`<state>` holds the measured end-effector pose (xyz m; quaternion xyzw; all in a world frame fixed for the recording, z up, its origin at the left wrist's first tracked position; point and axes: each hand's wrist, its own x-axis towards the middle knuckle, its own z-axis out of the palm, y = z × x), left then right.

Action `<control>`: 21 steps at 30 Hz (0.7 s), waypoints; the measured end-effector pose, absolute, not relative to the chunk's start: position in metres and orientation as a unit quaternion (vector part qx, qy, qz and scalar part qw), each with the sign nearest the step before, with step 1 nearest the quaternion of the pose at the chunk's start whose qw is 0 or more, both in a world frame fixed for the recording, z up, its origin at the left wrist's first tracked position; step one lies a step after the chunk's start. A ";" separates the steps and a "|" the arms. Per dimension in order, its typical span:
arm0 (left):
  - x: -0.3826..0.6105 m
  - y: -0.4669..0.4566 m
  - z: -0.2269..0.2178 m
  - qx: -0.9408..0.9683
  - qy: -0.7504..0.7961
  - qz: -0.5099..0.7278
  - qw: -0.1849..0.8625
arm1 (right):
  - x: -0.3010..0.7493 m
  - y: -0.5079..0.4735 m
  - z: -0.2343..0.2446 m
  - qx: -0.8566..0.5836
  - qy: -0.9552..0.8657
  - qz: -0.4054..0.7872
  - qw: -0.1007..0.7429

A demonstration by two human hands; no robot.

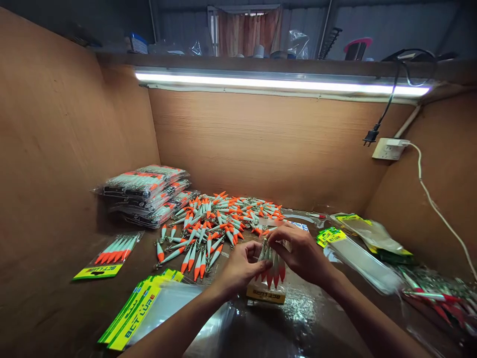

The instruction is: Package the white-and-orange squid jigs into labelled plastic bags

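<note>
Here, the left hand (244,261) and right hand (296,247) pinch the far part of the BCT LURE packet (275,276), its long axis pointing toward the wearer.

before us at the table (268,338), a bag of lures (275,278) is between our left hand (240,263) and right hand (301,249). behind it, leftward, we have loose lures (203,231); left of those, stacked packs (143,194). to our left lie a filled bag (114,252) and, nearer us, fanned bags (145,311); to our right, more flat bags (363,263).
</note>
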<state>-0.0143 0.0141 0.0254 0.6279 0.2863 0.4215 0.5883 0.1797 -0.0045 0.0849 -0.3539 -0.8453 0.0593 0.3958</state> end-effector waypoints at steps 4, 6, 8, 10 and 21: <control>-0.016 0.013 0.026 0.625 0.335 0.453 0.541 | 0.179 -0.005 0.084 -0.364 -0.846 0.050 0.386; -0.017 0.012 0.028 0.637 0.351 0.463 0.506 | 0.178 -0.005 0.083 -0.369 -0.844 0.045 0.387; -0.017 0.011 0.031 0.651 0.349 0.463 0.491 | 0.177 -0.005 0.083 -0.367 -0.846 0.045 0.384; -0.017 0.010 0.032 0.649 0.344 0.460 0.498 | 0.177 -0.006 0.084 -0.362 -0.849 0.045 0.382; -0.019 0.014 0.022 0.650 0.373 0.466 0.470 | 0.173 -0.006 0.081 -0.360 -0.839 0.051 0.404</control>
